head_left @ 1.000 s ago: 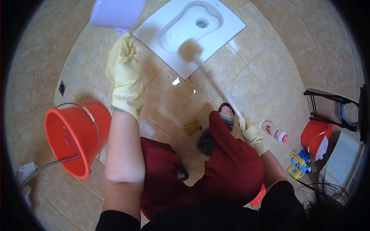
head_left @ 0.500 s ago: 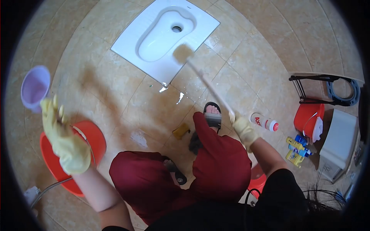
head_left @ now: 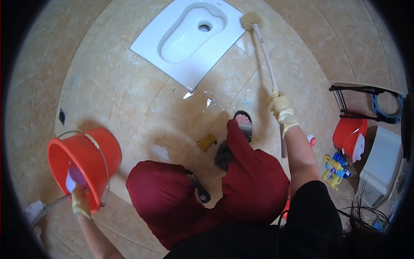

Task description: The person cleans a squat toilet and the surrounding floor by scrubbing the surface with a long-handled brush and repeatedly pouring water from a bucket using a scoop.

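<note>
My left hand [head_left: 80, 201], in a pale yellow rubber glove, reaches into a large red bucket [head_left: 110, 146]. It is closed on a light purple dipper [head_left: 77, 176] inside the bucket; the bucket's rim hides nothing of the wrist, but the fingertips are hard to see. My gloved right hand [head_left: 283, 110] is wrapped round the pale handle of a toilet brush [head_left: 267, 58]. The brush's tan bristle head is beside the right edge of a white squat toilet [head_left: 187, 77].
A grey hose [head_left: 47, 211] runs to the bucket. Drops wet the floor tiles [head_left: 151, 103]. A yellow sponge-like block [head_left: 207, 142] lies near my feet. At right are cleaner bottles [head_left: 332, 177], a small red bucket [head_left: 345, 134], a grey bin-like box [head_left: 379, 159] and a folding frame [head_left: 351, 88].
My left hand has brought the purple dipper down from the upper left into the red bucket. My right hand has swung the brush rightward, from above the toilet's edge to beside it.
</note>
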Motion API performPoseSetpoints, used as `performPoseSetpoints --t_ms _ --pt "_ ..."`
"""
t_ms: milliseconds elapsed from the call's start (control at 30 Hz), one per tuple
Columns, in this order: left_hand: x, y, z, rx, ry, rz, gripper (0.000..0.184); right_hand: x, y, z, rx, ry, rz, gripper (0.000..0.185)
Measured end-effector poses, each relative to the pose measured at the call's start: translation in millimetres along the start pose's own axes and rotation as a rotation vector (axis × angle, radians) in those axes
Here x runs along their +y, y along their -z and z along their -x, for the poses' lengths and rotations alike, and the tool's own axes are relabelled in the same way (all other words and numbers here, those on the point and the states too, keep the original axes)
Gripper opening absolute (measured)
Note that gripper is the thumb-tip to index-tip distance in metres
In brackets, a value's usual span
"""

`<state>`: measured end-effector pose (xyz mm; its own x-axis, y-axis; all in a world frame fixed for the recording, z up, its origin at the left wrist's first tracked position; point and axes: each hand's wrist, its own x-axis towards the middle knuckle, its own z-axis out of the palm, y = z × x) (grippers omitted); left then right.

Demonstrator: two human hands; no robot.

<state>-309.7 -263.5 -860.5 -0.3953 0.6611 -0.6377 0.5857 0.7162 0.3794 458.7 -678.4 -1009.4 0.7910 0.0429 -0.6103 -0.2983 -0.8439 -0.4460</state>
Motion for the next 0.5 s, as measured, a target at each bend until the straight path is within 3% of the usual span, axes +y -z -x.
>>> performPoseSetpoints --t_ms 100,167,233,333,367,400,467,500 --pt "-3.4 -25.2 -75.1 -0.326 0.291 0.617 0.046 22.2 4.4 24.2 -0.031 -0.063 -0.088 0.049" --pt "-0.9 -45.7 -106.8 -0.477 0.372 0.794 0.048 36.3 12.2 37.0 -0.045 -0.095 -0.101 0.050" --pt "11.7 -57.0 -95.3 -0.411 0.027 0.412 0.042 45.9 16.4 47.2 -0.051 -0.124 -0.120 0.050" --pt "18.3 -59.6 -81.5 -0.156 -0.935 -0.780 0.028 55.4 19.6 62.1 -0.008 -0.164 -0.105 0.055" --pt "14.3 -61.8 -76.4 -0.154 -0.929 -0.784 0.028 58.3 20.4 63.0 -0.015 -0.165 -0.103 0.055" --pt "9.2 -66.5 -72.8 -0.620 -0.672 0.036 0.018 61.9 22.1 63.9 -0.016 -0.174 -0.119 0.055" --pt "3.9 -67.0 -61.7 -0.991 -0.314 0.863 0.010 65.4 22.4 66.3 -0.020 -0.178 -0.139 0.056" --pt "5.3 -67.5 -43.0 -0.696 -0.573 0.657 0.006 66.8 22.9 68.8 -0.020 -0.182 -0.148 0.056"
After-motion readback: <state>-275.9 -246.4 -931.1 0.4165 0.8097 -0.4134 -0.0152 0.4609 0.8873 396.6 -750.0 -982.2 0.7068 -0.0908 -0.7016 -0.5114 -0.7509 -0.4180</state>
